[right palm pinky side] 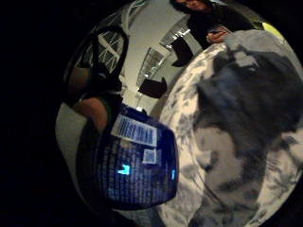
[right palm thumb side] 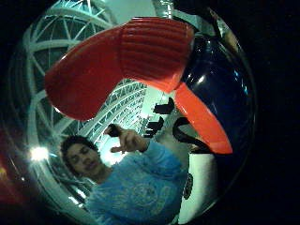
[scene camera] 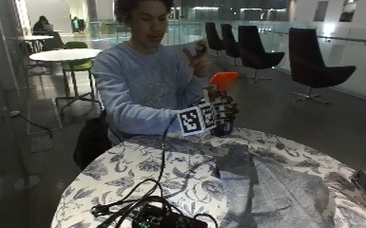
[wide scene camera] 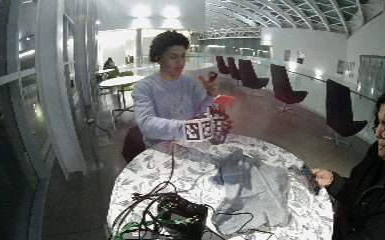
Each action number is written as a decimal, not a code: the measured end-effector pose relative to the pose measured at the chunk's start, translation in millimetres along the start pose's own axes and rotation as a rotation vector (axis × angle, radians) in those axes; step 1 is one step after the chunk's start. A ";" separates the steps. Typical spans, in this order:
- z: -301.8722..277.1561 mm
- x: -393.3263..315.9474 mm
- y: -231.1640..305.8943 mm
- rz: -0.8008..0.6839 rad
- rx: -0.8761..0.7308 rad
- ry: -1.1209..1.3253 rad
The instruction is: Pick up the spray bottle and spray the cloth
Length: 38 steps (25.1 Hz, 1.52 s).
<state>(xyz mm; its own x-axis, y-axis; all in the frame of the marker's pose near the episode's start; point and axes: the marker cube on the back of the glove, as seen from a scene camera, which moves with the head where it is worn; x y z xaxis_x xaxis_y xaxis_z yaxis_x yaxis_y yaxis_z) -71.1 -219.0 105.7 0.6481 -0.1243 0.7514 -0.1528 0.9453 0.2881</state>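
A wide, glass-roofed hall with dark swivel chairs lies behind a round tabletop [scene camera: 138,175] draped in a floral-print covering. Above its far edge, the gloved right hand [scene camera: 224,113] has its grip curled round the dark blue body of the spray bottle [scene camera: 221,102], which is upright and lifted clear of the tabletop, its orange trigger head topmost. The grey cloth [scene camera: 268,185] lies crumpled on the tabletop nearer the camera, well apart from the bottle. To spray well, the nozzle probably needs turning towards the cloth and lowering nearer before a finger reaches for the trigger. In the palm views the bottle's glossy, rounded plastic carries a printed label with a barcode, and the head has a ribbed collar and a smooth, tapering trigger lever; the cloth looks soft and limp.
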 end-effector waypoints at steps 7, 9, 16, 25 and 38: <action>85.9 30.3 1.6 -0.056 -0.026 -0.006; 90.5 33.4 3.6 -0.045 -0.044 0.010; 43.2 31.4 43.6 -0.013 -0.121 0.138; -133.4 -11.7 110.4 -0.034 0.002 0.511; -225.0 -5.8 181.8 0.069 0.072 0.660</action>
<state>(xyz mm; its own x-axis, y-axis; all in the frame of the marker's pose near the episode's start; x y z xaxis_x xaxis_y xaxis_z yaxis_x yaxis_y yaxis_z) 65.3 21.4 20.2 0.9522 0.1684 0.2549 -0.2451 0.9191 0.3084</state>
